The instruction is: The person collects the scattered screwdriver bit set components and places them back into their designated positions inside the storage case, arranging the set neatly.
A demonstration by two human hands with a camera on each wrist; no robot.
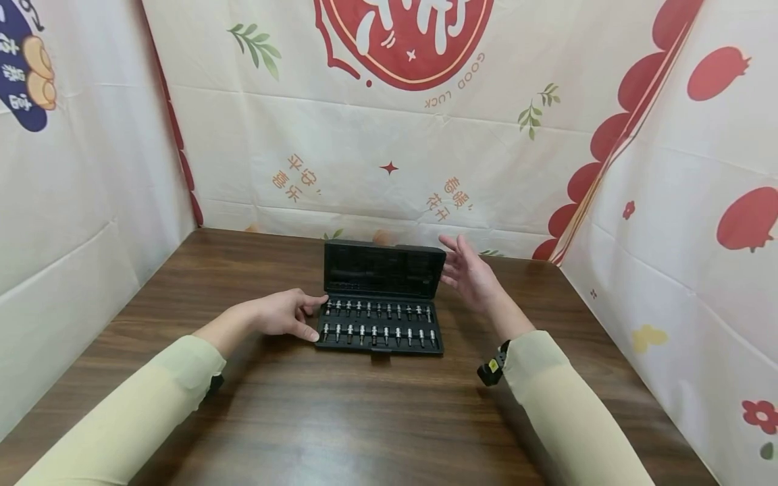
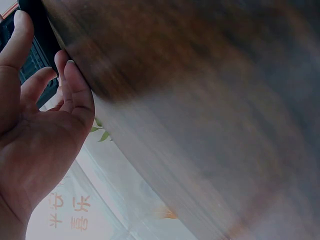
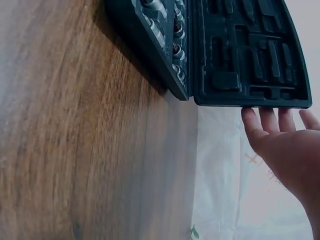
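A black socket case [image 1: 379, 322] lies unfolded on the table, its lid [image 1: 383, 270] raised at the back. Two rows of silver bit sockets [image 1: 374, 335] fill the base. My left hand [image 1: 282, 314] holds the base's left side, the thumb at the front corner and a finger near the hinge. In the left wrist view, other fingers of the left hand [image 2: 47, 135] bend beside the case wall. On the far side, my right hand [image 1: 474, 277] touches the lid's right edge. The right wrist view shows its fingertips [image 3: 267, 120] fairly straight against that edge, below the moulded lid [image 3: 225, 80].
A brown wood-grain table [image 1: 365, 418] carries the case. Patterned white cloth [image 1: 377, 135] hangs behind it, and more cloth stands along the left and right sides. A black strap with a small device [image 1: 492, 368] sits at the right wrist.
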